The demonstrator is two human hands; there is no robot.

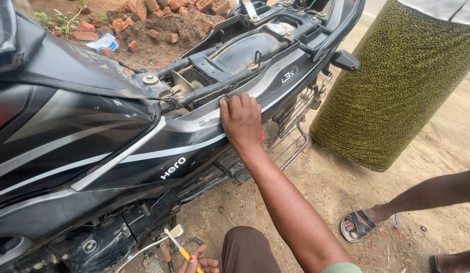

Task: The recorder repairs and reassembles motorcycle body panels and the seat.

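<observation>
Pressing flat, open fingers on the motorcycle's side panel, the right hand; the left hand pinches a yellow-handled screwdriver.

Outdoor roadside repair spot, dirt ground, brick rubble, stripped motorcycle

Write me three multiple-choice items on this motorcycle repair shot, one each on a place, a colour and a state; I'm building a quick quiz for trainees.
1. Where does the right hand rest?
A. on the side panel beside the open seat bay
B. on the ground
C. on the sandal

2. What colour is the handle of the screwdriver in the left hand?
A. blue
B. yellow
C. green

3. What state is the motorcycle's seat area in?
A. seat fitted
B. covered with cloth
C. seat off, frame exposed

Answers: 1 A, the palm lies flat on the panel edge; 2 B, the grip shows yellow; 3 C, frame rails and inner tray are bare.
</observation>
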